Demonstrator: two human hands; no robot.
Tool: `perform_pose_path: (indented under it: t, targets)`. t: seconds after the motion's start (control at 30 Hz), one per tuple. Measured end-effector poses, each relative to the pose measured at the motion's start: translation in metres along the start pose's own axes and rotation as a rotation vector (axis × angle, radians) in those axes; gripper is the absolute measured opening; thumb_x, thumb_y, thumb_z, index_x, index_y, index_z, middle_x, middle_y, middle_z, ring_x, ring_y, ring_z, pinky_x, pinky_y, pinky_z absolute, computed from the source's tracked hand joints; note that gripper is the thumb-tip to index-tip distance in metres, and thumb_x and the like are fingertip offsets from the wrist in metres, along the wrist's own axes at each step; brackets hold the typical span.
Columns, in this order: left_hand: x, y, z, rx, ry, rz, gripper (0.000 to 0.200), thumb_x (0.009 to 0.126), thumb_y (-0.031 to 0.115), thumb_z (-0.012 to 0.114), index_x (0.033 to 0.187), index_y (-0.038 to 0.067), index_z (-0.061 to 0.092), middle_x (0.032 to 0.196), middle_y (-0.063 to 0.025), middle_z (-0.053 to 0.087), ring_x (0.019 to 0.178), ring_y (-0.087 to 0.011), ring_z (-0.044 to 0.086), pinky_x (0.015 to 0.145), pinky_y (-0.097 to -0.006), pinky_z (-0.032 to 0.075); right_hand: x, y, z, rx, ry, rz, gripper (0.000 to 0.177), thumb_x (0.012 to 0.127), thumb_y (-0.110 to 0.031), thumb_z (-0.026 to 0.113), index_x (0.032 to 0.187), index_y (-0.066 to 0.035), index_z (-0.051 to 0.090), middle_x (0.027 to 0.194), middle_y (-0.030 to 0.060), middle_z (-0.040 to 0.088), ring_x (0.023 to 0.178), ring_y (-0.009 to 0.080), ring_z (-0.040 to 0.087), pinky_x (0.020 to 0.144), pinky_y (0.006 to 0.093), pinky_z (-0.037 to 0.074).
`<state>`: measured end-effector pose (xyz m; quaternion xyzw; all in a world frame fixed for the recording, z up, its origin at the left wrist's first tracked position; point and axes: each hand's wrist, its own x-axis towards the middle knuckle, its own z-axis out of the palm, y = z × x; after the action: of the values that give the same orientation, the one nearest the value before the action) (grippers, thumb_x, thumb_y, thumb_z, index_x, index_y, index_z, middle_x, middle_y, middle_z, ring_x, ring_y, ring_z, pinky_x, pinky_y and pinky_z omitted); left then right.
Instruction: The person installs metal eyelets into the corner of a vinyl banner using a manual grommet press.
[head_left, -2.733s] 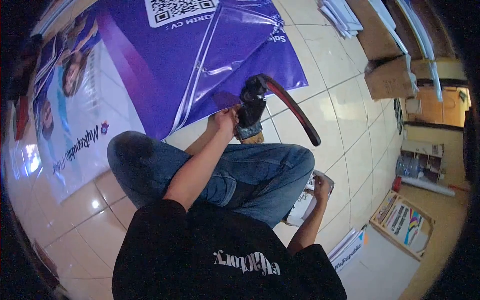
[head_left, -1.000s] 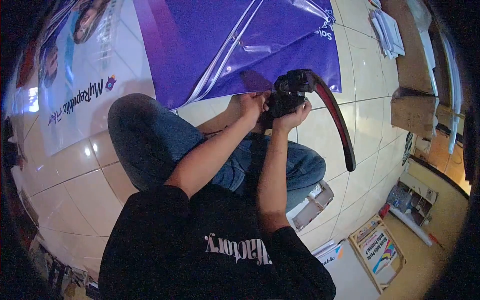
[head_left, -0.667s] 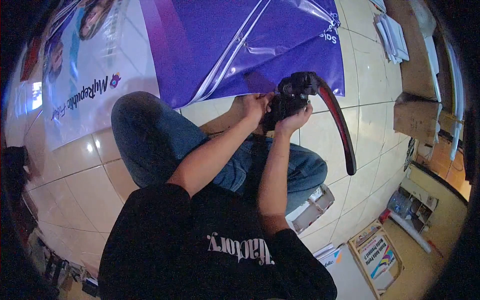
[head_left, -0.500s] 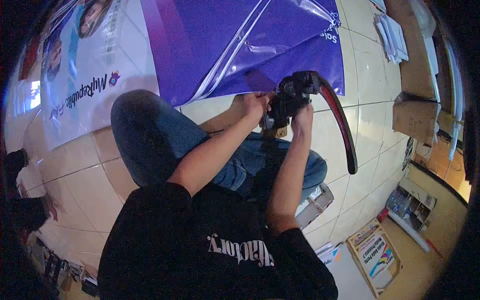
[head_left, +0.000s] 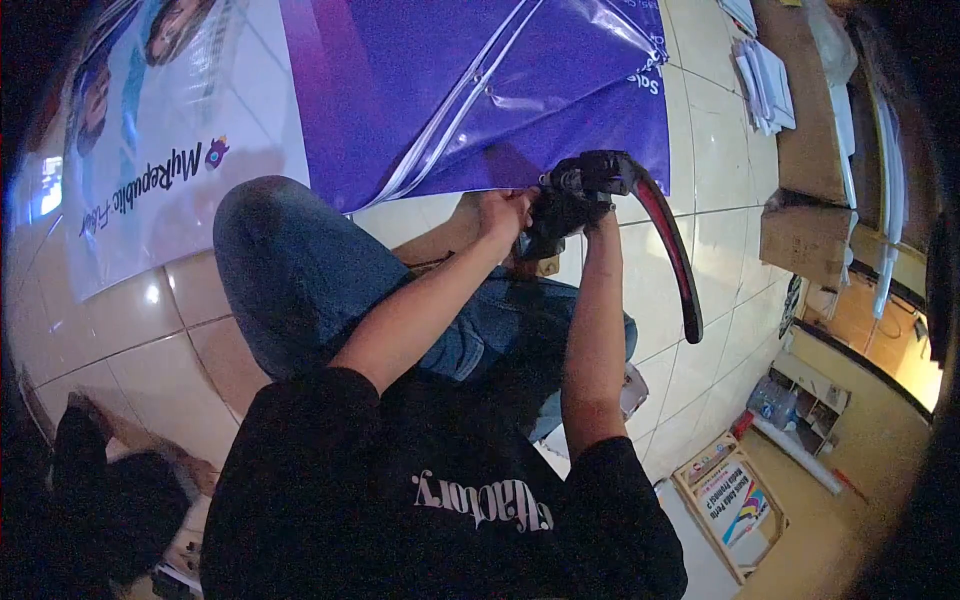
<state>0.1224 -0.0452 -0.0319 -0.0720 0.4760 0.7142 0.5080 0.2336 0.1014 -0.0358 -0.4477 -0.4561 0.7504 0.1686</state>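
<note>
A black hand press, which looks like an eyelet press, stands between my hands, its long curved handle with a red stripe swung out to the right. The purple and white banner reaches the press with its near edge. My left hand is closed at that edge, left of the press, fingertips against it. My right hand is up against the press's near right side; the black body hides its fingers. Beneath the press, a small part of a wooden block shows.
My bent knee is beside the banner on the tiled floor. Stacked papers and a cardboard box are on the right. A framed sign leans lower right. Another person's dark sleeve shows at lower left.
The view has shifted slightly, and my right hand is more covered by the press. The press handle keeps about the same angle. The other person at lower left has come closer.
</note>
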Motion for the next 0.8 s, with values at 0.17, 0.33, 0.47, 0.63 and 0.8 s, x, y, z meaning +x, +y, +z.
perform_pose_path:
  t: [0.17,0.33,0.47,0.63,0.8]
  targets:
    - [-0.001,0.004,0.0,0.067,0.007,-0.026,0.008,0.081,0.006,0.066,0.075,0.005,0.06,0.064,0.0007,0.054,0.049,-0.0098,0.049,0.041,-0.025,0.039,0.0,-0.006,-0.001,-0.067,-0.002,-0.011,0.025,0.087,-0.024,0.057,0.108,-0.009,0.057,0.099,0.0022,0.058,0.091,0.0174,0.055,0.08,0.0318,0.046]
    - [-0.012,0.019,0.006,0.131,0.048,-0.061,0.011,0.08,0.007,0.068,0.073,0.005,0.06,0.063,0.0004,0.054,0.048,-0.0094,0.048,0.041,-0.0253,0.038,-0.013,-0.012,-0.002,-0.059,0.037,-0.031,0.029,0.087,-0.023,0.056,0.111,-0.008,0.056,0.104,0.0035,0.059,0.093,0.0179,0.055,0.082,0.033,0.046]
    - [-0.003,0.008,0.003,0.167,0.027,0.006,0.011,0.082,0.0,0.055,0.086,0.003,0.066,0.073,-0.002,0.062,0.051,-0.009,0.051,0.043,-0.0241,0.04,-0.114,-0.139,0.045,-0.412,0.062,-0.199,0.051,0.09,-0.038,0.051,0.125,-0.001,0.049,0.109,0.0142,0.061,0.093,0.0241,0.061,0.076,0.0375,0.051]
    - [-0.01,0.014,0.0,0.22,-0.047,0.051,0.006,0.082,0.005,0.061,0.085,0.004,0.066,0.071,-0.0019,0.062,0.051,-0.0098,0.051,0.043,-0.025,0.04,-0.231,-0.223,0.138,-1.181,0.276,0.111,0.039,0.096,-0.031,0.04,0.125,-0.007,0.051,0.096,0.0158,0.065,0.07,0.0236,0.063,0.062,0.0345,0.05]
    - [0.003,0.001,-0.001,0.202,0.006,-0.018,0.016,0.08,0.019,0.07,0.087,0.005,0.067,0.072,-0.0017,0.062,0.053,-0.0106,0.051,0.047,-0.0264,0.039,-0.226,-0.155,0.119,-1.415,0.517,-0.471,0.033,0.088,-0.008,0.05,0.121,-0.008,0.053,0.09,0.0211,0.063,0.078,0.0382,0.063,0.066,0.0409,0.05]
